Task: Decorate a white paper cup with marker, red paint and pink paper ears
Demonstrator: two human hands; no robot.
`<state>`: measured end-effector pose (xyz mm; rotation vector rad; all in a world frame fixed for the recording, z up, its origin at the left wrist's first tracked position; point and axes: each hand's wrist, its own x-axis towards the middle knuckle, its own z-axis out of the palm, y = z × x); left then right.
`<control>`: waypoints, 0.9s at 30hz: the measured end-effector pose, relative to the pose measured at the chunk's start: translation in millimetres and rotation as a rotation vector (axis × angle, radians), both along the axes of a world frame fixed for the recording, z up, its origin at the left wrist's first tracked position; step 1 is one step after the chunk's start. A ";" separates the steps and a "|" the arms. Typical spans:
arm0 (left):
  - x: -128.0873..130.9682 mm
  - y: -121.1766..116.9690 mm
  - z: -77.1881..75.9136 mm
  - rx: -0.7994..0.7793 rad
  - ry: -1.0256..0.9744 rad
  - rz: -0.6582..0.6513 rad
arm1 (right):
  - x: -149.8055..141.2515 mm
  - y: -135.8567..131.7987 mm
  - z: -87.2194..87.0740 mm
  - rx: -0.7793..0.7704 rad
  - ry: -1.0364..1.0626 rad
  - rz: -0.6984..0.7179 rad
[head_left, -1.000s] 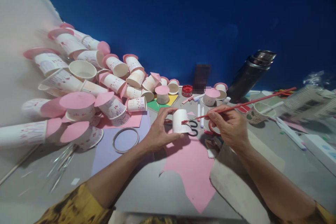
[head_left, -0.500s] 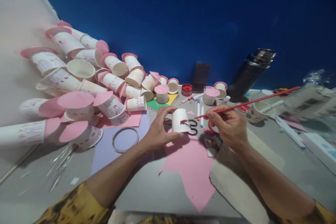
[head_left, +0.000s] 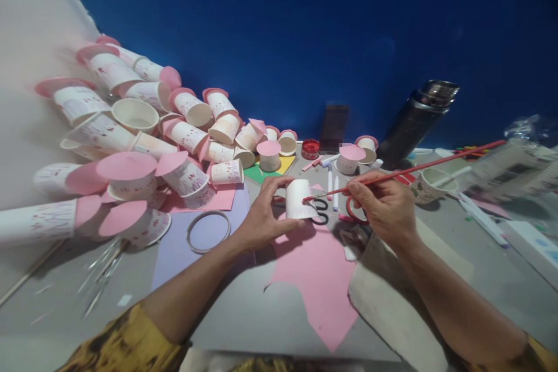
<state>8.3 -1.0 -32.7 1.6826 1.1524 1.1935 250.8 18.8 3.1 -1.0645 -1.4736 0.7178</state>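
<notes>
My left hand (head_left: 265, 218) grips a white paper cup (head_left: 297, 197) turned upside down, thumb near its rim and fingers around the far side. In my right hand (head_left: 386, 206) is a long red-handled paintbrush (head_left: 418, 168), pinched near its bristle end. The red-loaded tip rests at the cup's side, and the handle slants up to the right. Beneath the hands lies a cut sheet of pink paper (head_left: 325, 285). Scissors with black handles (head_left: 321, 218) sit just behind the cup, and a red scissor-like loop (head_left: 355, 209) shows by my right hand.
Many painted paper cups with pink paper discs (head_left: 126, 165) are heaped on the left. A grey ring (head_left: 208, 232) lies on lilac paper (head_left: 174, 258). At the back stand a red paint jar (head_left: 310, 149) and a dark flask (head_left: 412, 122). A beige cloth (head_left: 392, 302) lies at right.
My right hand and the paintbrush have shifted slightly to the right, the tip sliding a little across the cup's side. My left hand and the cup stay almost still.
</notes>
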 end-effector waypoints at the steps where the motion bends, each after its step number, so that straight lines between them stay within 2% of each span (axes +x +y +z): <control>1: 0.1 0.1 0.0 -0.001 0.002 -0.001 | -0.4 -0.1 -0.1 0.000 -0.001 0.007; 12: 0.2 -0.3 1.5 -0.011 0.007 -0.006 | -0.5 -0.1 0.1 -0.001 -0.016 0.007; 17: -0.2 -0.3 1.3 -0.010 0.007 -0.009 | -1.0 -0.5 0.4 0.012 0.002 -0.035; 27: -0.7 0.3 1.0 -0.016 0.015 -0.004 | -1.0 -0.5 2.3 0.004 -0.010 0.012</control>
